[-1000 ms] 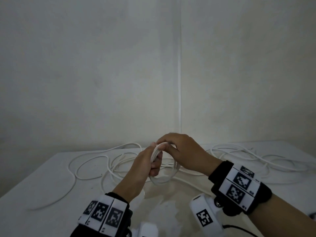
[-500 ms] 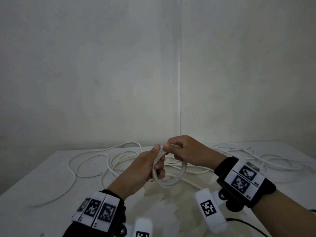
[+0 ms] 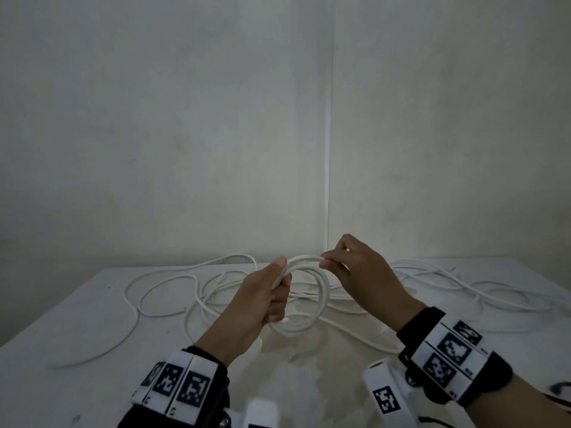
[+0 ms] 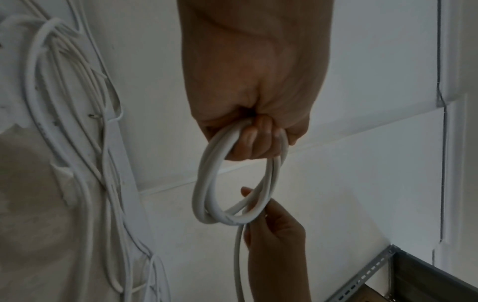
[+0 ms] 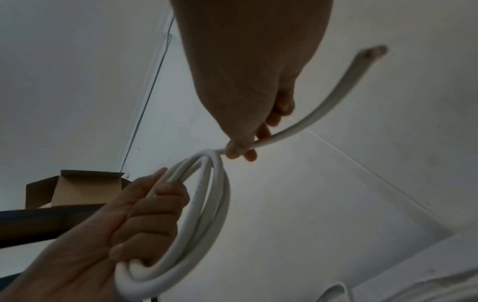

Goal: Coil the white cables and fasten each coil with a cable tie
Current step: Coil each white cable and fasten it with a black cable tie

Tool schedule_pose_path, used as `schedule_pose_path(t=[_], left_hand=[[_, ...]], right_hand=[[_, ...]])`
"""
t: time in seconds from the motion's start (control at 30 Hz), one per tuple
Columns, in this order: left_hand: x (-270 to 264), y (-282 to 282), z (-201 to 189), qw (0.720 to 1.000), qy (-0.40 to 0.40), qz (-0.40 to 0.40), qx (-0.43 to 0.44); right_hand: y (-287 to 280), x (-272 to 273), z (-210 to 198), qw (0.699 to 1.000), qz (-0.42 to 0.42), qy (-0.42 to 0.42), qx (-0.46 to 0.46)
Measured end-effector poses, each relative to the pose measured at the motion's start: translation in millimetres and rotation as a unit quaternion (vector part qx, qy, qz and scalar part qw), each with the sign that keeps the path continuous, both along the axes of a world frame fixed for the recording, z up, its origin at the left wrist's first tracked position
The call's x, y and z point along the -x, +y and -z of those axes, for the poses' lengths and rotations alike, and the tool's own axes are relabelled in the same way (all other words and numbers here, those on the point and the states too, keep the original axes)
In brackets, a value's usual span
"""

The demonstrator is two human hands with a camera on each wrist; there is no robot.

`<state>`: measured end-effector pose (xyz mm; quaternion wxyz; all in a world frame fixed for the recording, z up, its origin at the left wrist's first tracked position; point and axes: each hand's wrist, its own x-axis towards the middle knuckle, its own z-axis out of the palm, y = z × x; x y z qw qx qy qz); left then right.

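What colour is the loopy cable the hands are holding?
White. The coil shows best in the right wrist view, gripped by the left hand.

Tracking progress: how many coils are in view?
1: the coil in the left hand, above the table; the right hand pinches its tail. Others may lie out of view.

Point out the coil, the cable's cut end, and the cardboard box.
coil point(image 3: 324, 291), head view: right side of the loop.
cut end point(image 5: 373, 51), right wrist view: tip of the free tail.
cardboard box point(image 5: 85, 191), right wrist view: its inner wall.
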<state>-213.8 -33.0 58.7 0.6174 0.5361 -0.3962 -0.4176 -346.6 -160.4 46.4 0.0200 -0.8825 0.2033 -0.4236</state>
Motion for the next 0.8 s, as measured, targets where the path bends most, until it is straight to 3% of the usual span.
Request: schedule_pose_path(t=[0.13,0.27,0.37,0.57,0.8], left_hand=[[-3,0,-3,0.999,0.028,-0.009,0.018],[-2,0,-5,0.998,0.051,-0.009,0.033],[1,-2,-6,0.999,0.037,0.000,0.039],[8,-6,-1,0.999,0.026,0.009,0.032],[5,-7,2,0.998,0.050,0.007,0.033]], right_hand=[[4,-1,-1,0.987,-0.033,0.004,-0.159],[17,-4,-6,0.907,-0.122,-0.053,-0.400],[27,-9,1,0.900,-0.167,-0.039,-0.400],[29,-11,7,0.853,-0.190,-0.144,-0.465],[30,-6,-1,0.851,-0.207,-0.099,-0.473]])
